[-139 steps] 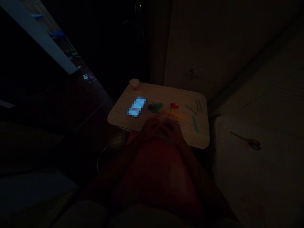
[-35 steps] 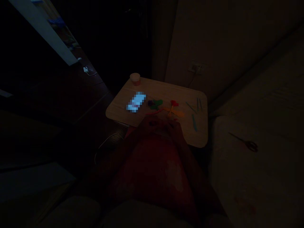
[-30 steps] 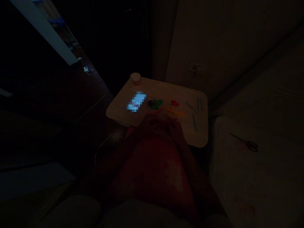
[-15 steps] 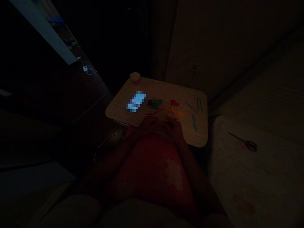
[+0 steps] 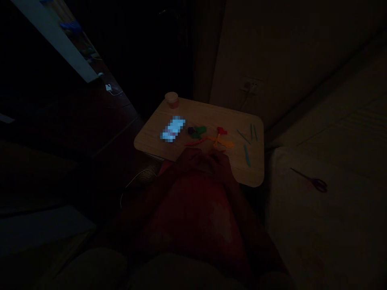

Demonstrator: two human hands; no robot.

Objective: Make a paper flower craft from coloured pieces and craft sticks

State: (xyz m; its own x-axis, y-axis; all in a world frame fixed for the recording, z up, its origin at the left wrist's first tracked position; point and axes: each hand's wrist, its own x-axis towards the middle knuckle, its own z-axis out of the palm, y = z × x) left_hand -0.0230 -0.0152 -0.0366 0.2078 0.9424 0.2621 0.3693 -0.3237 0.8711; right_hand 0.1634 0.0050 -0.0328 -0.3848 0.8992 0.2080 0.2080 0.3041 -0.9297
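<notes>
At the near edge of the small wooden table [image 5: 148, 137], my left hand [image 5: 190, 158] and my right hand [image 5: 220, 163] meet with bent fingers pressed together. Whatever they pinch is too dark and small to make out. Just beyond them lies an orange piece of modelling clay [image 5: 225, 142] with a red piece [image 5: 222, 131] at its far end. A thin red strip [image 5: 195, 142] runs to the left of it. Farther left is a green clay piece [image 5: 200, 131] with a dark purple lump [image 5: 191, 130] beside it.
A lit, pixelated phone [image 5: 173, 129] lies on the table's left, and a paper cup [image 5: 171, 100] stands at the back corner. Several blue-green modelling tools [image 5: 247, 155] lie at the right. Scissors [image 5: 317, 184] rest on a pale surface to the right. The room is very dark.
Compared with 4.6 seconds ago, the view has tilted slightly, and things on the table sit higher in it. My hands stay together, the right fingers now nearer the left. The clay pieces lie as before.
</notes>
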